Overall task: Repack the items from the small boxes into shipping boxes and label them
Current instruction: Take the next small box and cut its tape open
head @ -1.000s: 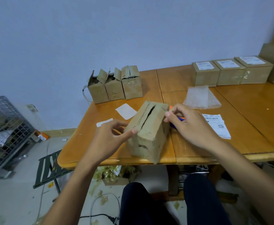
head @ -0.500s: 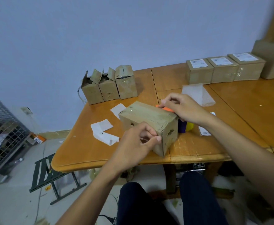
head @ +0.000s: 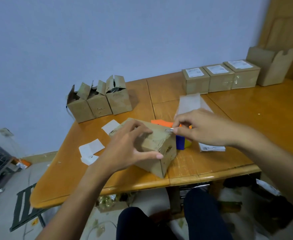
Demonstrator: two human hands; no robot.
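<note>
Cardboard box point(head: 167, 154) between both hands point(head: 124, 149) point(head: 203, 129)

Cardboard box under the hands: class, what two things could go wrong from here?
1. The right hand pinches a small shiny thing, possibly a blade, at the top edge of the cardboard box, close to the fingers of the left hand; a slip might nick them.
2. The box sits near the front edge of the table; a hard pull could drag it off.
</note>
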